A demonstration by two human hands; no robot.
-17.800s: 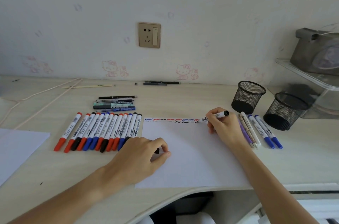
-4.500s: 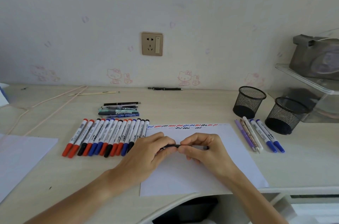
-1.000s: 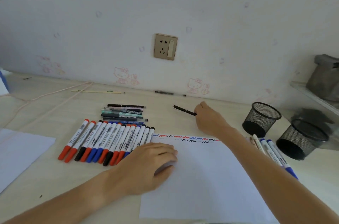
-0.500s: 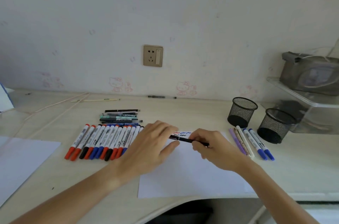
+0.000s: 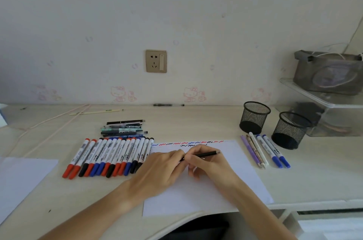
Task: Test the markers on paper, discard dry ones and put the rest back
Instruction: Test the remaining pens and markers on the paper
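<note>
Markers (image 5: 110,156) lie in a tight capped row left of the test sheet (image 5: 206,190), with a small stack of pens (image 5: 123,128) behind them. Over the sheet both hands meet on a slim black pen (image 5: 206,154): the left hand (image 5: 163,169) pinches its near end, seemingly the cap, while the right hand (image 5: 206,163) curls round the barrel. Uncapping looks to be the step in hand; next comes a squiggle beside the coloured test marks (image 5: 188,143). Rightward lie a few sorted pens (image 5: 263,150) and two mesh cups (image 5: 254,117).
</note>
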